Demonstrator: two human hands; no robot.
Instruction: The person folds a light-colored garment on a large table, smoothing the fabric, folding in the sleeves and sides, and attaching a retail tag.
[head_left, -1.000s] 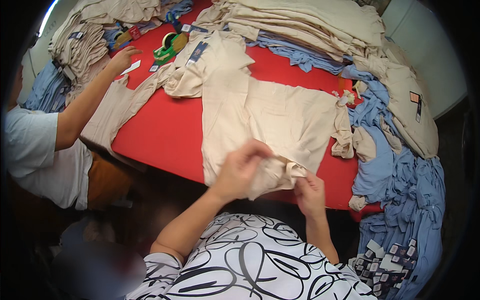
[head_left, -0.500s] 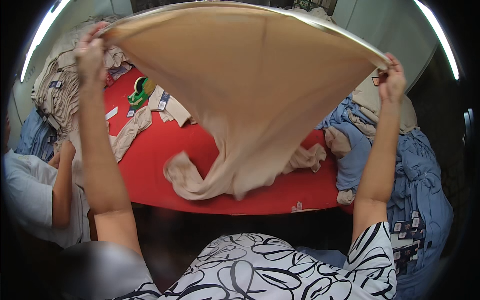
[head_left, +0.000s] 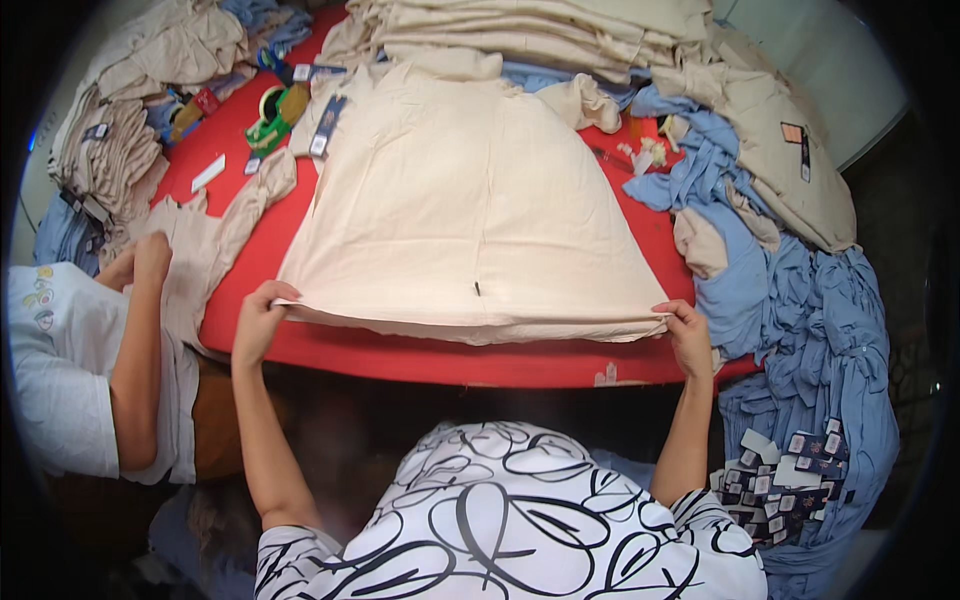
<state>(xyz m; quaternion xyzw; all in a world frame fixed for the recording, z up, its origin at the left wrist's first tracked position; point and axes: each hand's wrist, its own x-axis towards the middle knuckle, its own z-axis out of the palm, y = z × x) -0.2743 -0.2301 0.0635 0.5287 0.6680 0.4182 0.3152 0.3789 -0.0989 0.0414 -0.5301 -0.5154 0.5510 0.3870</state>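
Note:
A cream garment (head_left: 470, 200) is spread over the red table (head_left: 400, 365), its wide hem toward me. My left hand (head_left: 262, 318) pinches the hem's left corner between thumb and fingers. At the right corner my right hand (head_left: 686, 335) grips the same hem. The edge between them is drawn nearly straight and sits just above the tabletop near its front edge. A small dark mark shows on the cloth near the hem's middle. Toward the far side, the garment's upper part lies close to a stack of cream cloth (head_left: 530, 28).
Blue garments (head_left: 820, 330) hang over the right edge, with a bunch of tags (head_left: 785, 470) on them. Left of the garment lie a green tape dispenser (head_left: 272, 120) and a tag (head_left: 326, 125). A co-worker (head_left: 75, 370) sits at the left, by cream piles (head_left: 105, 150).
The garment was lifted high and billowing; now it lies flat on the table. Both my hands have come down toward me, still holding the hem corners.

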